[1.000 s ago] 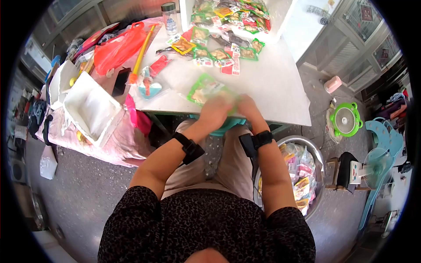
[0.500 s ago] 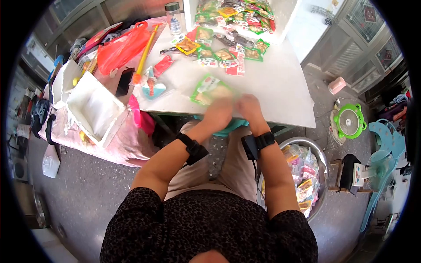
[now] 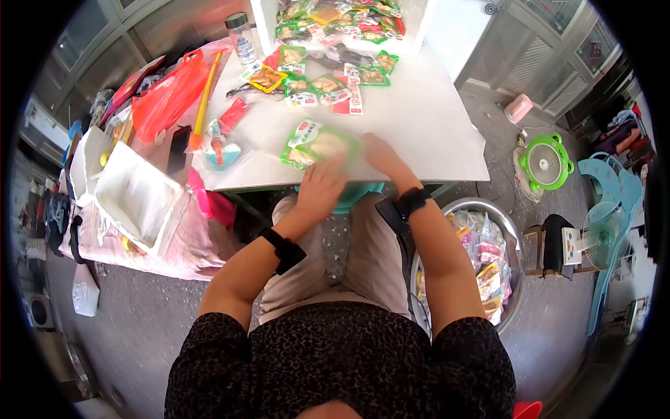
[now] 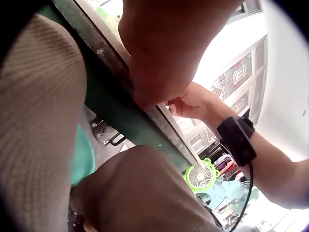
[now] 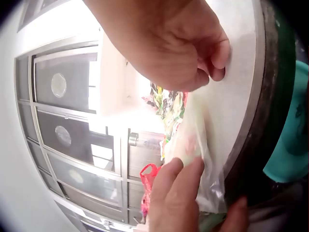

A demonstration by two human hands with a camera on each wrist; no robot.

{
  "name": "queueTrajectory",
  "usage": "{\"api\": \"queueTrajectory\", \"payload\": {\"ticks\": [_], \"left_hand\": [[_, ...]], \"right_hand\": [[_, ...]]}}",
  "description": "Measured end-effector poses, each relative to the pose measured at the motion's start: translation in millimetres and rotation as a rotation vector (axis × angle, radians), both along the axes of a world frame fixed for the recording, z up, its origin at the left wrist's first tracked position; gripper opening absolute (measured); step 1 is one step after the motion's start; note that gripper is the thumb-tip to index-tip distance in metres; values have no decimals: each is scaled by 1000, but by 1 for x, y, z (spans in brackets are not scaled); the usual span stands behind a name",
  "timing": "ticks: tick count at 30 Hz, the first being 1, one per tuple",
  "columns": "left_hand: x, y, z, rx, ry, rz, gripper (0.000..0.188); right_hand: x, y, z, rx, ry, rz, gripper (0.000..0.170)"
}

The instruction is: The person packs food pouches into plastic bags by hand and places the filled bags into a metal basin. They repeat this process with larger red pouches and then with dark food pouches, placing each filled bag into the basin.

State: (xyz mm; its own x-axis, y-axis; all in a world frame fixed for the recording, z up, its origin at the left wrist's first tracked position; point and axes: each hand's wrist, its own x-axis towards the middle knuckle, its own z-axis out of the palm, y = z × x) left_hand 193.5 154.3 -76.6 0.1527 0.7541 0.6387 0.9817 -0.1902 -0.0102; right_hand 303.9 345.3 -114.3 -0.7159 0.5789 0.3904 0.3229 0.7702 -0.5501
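On the table's near part lies a clear food bag with green edges [image 3: 317,143], pale pieces showing through it. My left hand [image 3: 323,187] is at its near edge; in the right wrist view the fingers [image 5: 166,186] stretch straight over the clear plastic, with the thumb apart. My right hand [image 3: 382,153] is just off the bag's right end, over the tabletop. Seen from the right wrist, its fingers [image 5: 219,53] are curled in and nothing shows between them. In the left wrist view, my left hand's fingers are hidden behind its dark near side.
Several sealed food packs [image 3: 328,85] lie farther back on the table, before a white foam box [image 3: 412,42] of more packs. A metal basin [image 3: 515,279] of packs stands on the floor at right. At left are a foam tray [image 3: 136,199], a red plastic bag [image 3: 164,105] and a phone [image 3: 179,149].
My hands have moved apart, the left toward the bag's near edge and the right off its right end. More of the bag now shows. The head view has shifted.
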Motion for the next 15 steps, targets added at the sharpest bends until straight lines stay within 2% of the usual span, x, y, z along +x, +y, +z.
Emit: {"api": "queueTrajectory", "payload": {"ticks": [2, 4, 8, 11, 14, 15], "left_hand": [[-6, 0, -2, 0, -7, -20, 27], [-11, -1, 0, -44, -79, -52, 23], [-31, 5, 32, 104, -241, -84, 14], [-47, 12, 63, 127, -464, -67, 12], [-57, 18, 102, 90, -551, -31, 10], [-58, 21, 112, 26, -608, -8, 11]], "right_hand": [[-6, -11, 28, -82, -178, 13, 24], [-7, -7, 21, -25, -150, 41, 22], [-2, -15, 39, 61, -122, 5, 18], [5, -19, 78, 151, -73, 5, 16], [15, -20, 122, 140, 86, 4, 18], [15, -26, 133, 28, 188, 18, 19]]}}
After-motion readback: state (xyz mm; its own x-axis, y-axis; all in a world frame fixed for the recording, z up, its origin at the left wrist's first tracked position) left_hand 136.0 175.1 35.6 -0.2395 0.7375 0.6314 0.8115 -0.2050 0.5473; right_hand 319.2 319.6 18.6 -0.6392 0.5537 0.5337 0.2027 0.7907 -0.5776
